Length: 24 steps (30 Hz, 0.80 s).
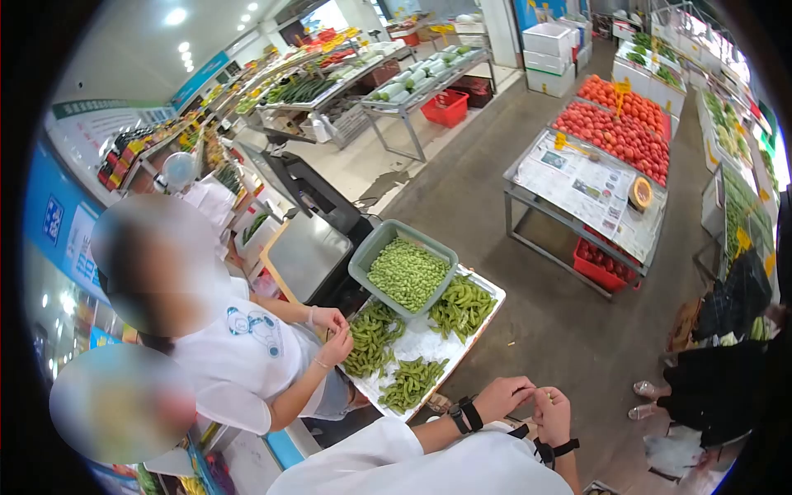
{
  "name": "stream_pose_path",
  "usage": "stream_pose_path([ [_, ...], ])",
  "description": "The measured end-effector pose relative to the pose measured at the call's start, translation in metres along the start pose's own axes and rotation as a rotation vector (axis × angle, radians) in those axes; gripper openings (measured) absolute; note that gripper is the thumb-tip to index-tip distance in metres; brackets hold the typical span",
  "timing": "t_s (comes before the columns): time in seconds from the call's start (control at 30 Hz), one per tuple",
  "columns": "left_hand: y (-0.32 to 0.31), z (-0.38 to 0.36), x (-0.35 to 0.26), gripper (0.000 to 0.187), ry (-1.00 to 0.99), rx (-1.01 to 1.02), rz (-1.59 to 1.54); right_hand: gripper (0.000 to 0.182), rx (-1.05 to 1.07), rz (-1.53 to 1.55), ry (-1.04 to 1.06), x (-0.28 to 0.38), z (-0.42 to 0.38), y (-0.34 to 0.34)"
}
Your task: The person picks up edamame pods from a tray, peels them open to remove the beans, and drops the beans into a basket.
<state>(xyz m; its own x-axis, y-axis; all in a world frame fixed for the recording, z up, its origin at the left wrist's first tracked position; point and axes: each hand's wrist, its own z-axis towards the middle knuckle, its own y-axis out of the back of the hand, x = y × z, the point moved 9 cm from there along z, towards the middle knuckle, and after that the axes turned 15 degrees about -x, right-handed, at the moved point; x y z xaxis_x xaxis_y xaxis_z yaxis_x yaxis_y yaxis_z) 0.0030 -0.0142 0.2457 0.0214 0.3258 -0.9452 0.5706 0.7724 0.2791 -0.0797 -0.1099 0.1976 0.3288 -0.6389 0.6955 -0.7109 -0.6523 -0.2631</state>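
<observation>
My left hand (502, 398) and my right hand (551, 414) meet fingertip to fingertip at the lower centre, just right of the white tray (421, 345). Both are pinched around something small, partly hidden by the fingers. Green pods lie on the tray in piles: one at the left (373, 337), one at the right (462, 308) and a smaller one nearest me (411, 384). At the tray's back stands a grey-green tub (369, 285) holding shelled green beans (406, 272).
A co-worker in a white shirt (247, 346) stands left of the tray, hands together over its edge. Behind are a scale (307, 252), a newspaper-covered table (577, 181) and tomatoes (615, 136). Another person in black (709, 388) is at the right.
</observation>
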Motion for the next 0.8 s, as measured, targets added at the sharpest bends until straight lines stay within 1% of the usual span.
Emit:
stream_pose_path([
  [0.03, -0.001, -0.002, -0.001, 0.017, -0.028, 0.005, 0.030, 0.005, 0.034, 0.007, -0.010, 0.000, 0.000, -0.002],
  [0.13, -0.005, -0.008, 0.002, 0.017, 0.004, -0.017, -0.079, 0.006, 0.118, 0.000, -0.038, 0.003, -0.002, -0.004],
  [0.23, -0.012, -0.014, -0.005, 0.018, -0.018, 0.015, -0.012, 0.006, 0.192, -0.048, -0.053, 0.009, -0.004, -0.001],
  [0.27, -0.014, -0.016, -0.010, 0.020, -0.054, 0.008, 0.052, 0.006, 0.217, -0.051, -0.056, 0.008, -0.003, 0.002],
  [0.37, -0.022, -0.021, -0.027, 0.029, -0.160, -0.008, 0.244, 0.007, 0.263, -0.096, -0.056, 0.006, 0.002, 0.009],
  [0.4, -0.026, -0.021, -0.026, 0.033, -0.140, 0.031, 0.264, 0.007, 0.269, -0.107, -0.058, 0.006, 0.003, 0.010],
  [0.5, -0.032, -0.022, -0.029, 0.031, -0.239, -0.048, 0.287, 0.007, 0.295, -0.097, -0.068, 0.008, 0.004, 0.013],
  [0.6, -0.036, -0.024, -0.030, 0.030, -0.099, 0.005, 0.201, 0.007, 0.335, -0.107, -0.074, 0.011, 0.004, 0.013],
  [0.63, -0.037, -0.025, -0.028, 0.029, -0.088, 0.004, 0.201, 0.007, 0.347, -0.118, -0.078, 0.011, 0.003, 0.014],
  [0.7, -0.038, -0.026, -0.024, 0.029, -0.069, 0.006, 0.201, 0.006, 0.347, -0.167, -0.014, 0.013, 0.003, 0.014],
  [0.8, -0.038, -0.028, -0.036, 0.028, -0.149, -0.073, 0.300, 0.005, 0.313, -0.281, 0.131, 0.013, 0.014, 0.013],
])
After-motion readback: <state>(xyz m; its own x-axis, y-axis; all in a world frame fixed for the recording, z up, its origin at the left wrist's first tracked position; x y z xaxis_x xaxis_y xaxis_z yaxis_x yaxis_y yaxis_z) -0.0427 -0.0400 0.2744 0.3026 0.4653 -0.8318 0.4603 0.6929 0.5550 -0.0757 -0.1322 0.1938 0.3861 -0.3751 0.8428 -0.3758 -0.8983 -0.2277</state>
